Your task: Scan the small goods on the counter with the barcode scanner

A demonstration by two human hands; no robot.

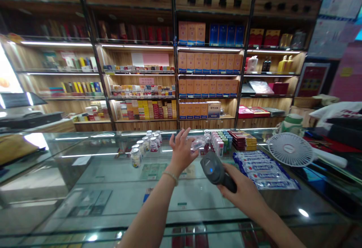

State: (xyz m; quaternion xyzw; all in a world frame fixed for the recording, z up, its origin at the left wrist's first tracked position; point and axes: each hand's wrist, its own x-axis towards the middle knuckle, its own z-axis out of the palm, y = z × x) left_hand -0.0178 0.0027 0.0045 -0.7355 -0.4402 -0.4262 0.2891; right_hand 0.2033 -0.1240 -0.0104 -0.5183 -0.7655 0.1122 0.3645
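My left hand (182,150) reaches over the glass counter. A small clear plastic bottle (199,143) lies tilted at its thumb and index finger, which appear to pinch it; the other fingers are spread and raised. My right hand (240,185) is wrapped round the handle of a dark grey barcode scanner (213,167), on which a blue light glows. The scanner's head points up and left, just right of my left hand and apart from it. Beyond the scanner stand small pink-and-white and green packs (218,143).
White-capped jars (136,157) stand in rows on the left of the glass counter (113,180). To the right are red-and-gold packs (243,140), blue-and-white packets (266,170) and a white fan (290,149). Lit shelves (209,75) with boxes line the back.
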